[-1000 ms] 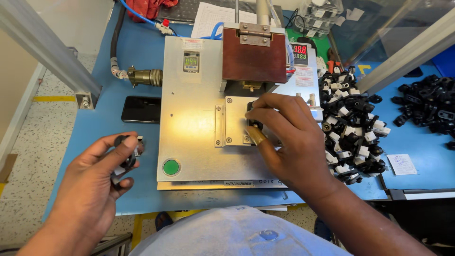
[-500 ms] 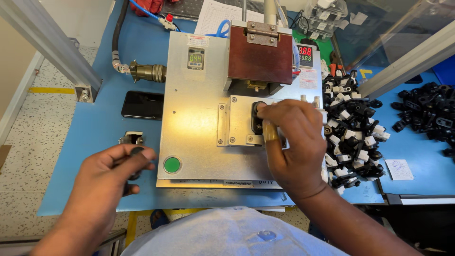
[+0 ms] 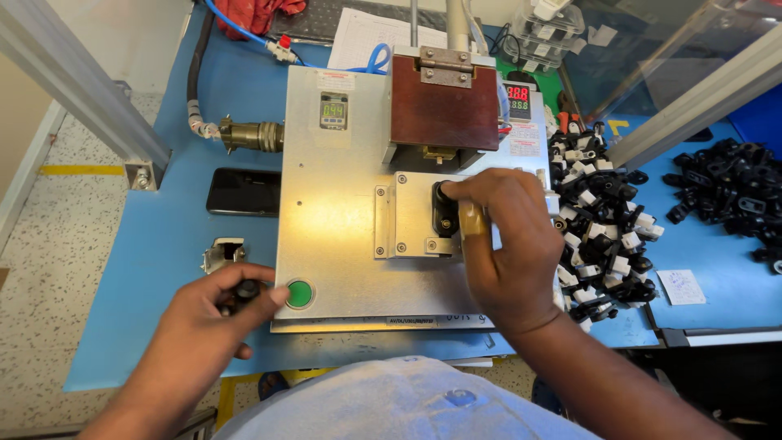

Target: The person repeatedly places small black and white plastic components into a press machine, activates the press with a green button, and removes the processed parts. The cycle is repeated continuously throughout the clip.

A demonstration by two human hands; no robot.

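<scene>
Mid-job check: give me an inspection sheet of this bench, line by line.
Surface: blue table carrying a metal press fixture.
Job's things: black part seated in the fixture nest under the brown press head; a second small black part beside the green button.
Clutter: phone; metal bracket; heap of black-and-white parts; black parts; paper slip.
Grippers: left hand pinches the small part; right hand touches the seated part.
Cables: black cable with connector; blue hose.
Surroundings: speckled floor; aluminium frame.
</scene>
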